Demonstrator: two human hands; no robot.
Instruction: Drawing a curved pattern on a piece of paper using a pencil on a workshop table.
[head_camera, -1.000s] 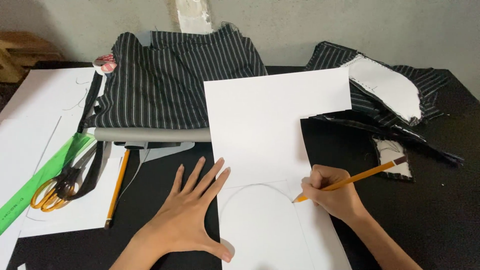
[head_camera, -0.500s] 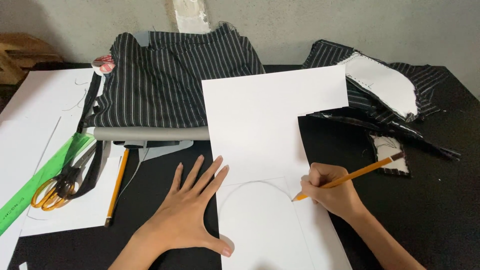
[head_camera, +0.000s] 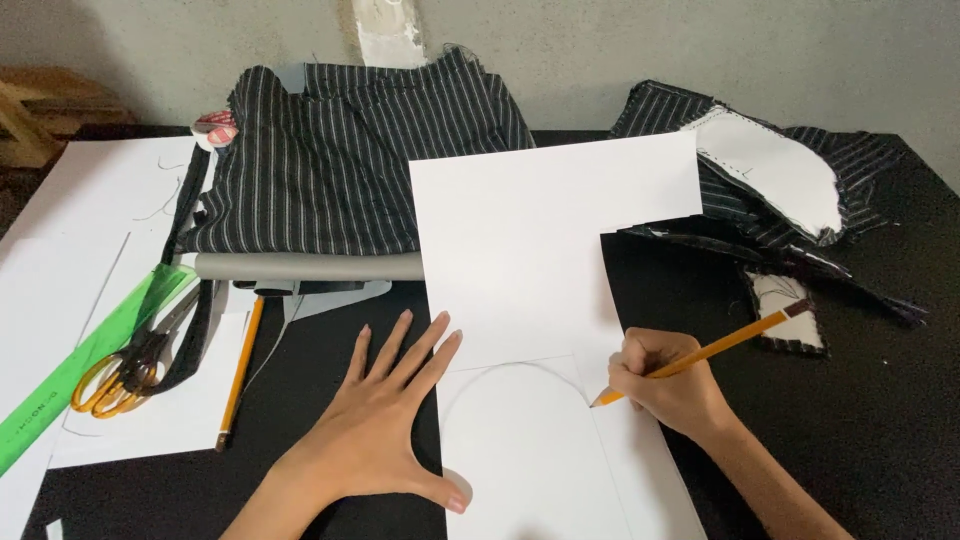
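A large white sheet of paper (head_camera: 540, 250) lies on the black table (head_camera: 880, 400), with a smaller arch-shaped white piece (head_camera: 525, 450) on top of it near me. My left hand (head_camera: 385, 420) lies flat with fingers spread, its thumb pressing the arch piece's left edge. My right hand (head_camera: 670, 385) grips a yellow pencil (head_camera: 715, 350), whose tip touches the paper at the arch's right edge.
Folded black pinstriped fabric (head_camera: 350, 170) lies at the back, more fabric scraps with white pattern pieces (head_camera: 775, 165) at the right. At the left lie orange-handled scissors (head_camera: 125, 370), a green ruler (head_camera: 85, 365), another yellow pencil (head_camera: 240, 370) and white sheets (head_camera: 70, 220).
The pencil tip has slid down along the arch's right side. My left hand has stayed in place.
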